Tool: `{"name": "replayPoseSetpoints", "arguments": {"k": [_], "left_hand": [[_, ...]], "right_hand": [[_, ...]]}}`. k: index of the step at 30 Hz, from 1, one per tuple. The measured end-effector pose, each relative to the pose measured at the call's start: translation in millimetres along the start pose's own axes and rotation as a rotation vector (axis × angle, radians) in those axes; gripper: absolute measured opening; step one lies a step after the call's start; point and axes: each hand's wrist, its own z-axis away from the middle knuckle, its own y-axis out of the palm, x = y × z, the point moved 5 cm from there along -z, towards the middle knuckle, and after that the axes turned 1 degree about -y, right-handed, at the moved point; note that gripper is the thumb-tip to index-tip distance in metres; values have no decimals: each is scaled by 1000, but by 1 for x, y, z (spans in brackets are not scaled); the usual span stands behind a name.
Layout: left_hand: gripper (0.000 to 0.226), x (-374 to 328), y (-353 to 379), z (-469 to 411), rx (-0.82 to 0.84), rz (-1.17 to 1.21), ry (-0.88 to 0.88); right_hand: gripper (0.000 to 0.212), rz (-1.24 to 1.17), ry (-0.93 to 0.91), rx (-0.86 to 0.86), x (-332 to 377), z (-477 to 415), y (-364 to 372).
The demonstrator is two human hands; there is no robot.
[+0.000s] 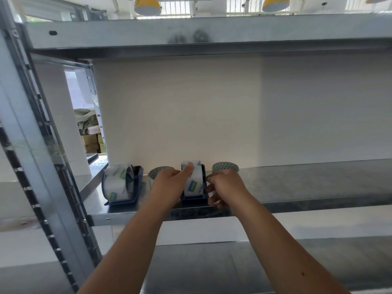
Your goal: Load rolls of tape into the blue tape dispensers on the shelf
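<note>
Two hands work at the middle dispenser (194, 198): the left hand (169, 185) grips its tape roll (192, 183), the right hand (224, 186) pinches its right side.

Bright, even daylight, soft focus throughout

Windows (244, 6) along the top edge blow out white; the shelf upright (31, 132) at left bows (wide-angle distortion), and the metal shelf (307, 183) shows dull glare.
</note>
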Motion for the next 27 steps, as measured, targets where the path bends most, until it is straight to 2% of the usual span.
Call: {"name": "replayPoseSetpoints", "arguments": {"k": [5,8,10,15,21,27], "left_hand": [[71,0,-10,10,-89,-76,30],[51,-5,-18,20,-175,-136,82],[41,-5,-26,27,-210,-102,90],[49,-3,-55,52,-284,13,119],[55,-6,-94,84,-255,75,207],[59,-3,-154,116,-227,-97,352]], "right_hand": [[19,-41,-194,-115,2,3,-12],[21,-23,-308,-188,7,8,-15],[14,-19,-358,-215,13,17,-13],[17,35,-454,-215,27,54,4],[34,231,-554,-213,39,100,39],[51,545,-667,-409,55,145,81]]}}
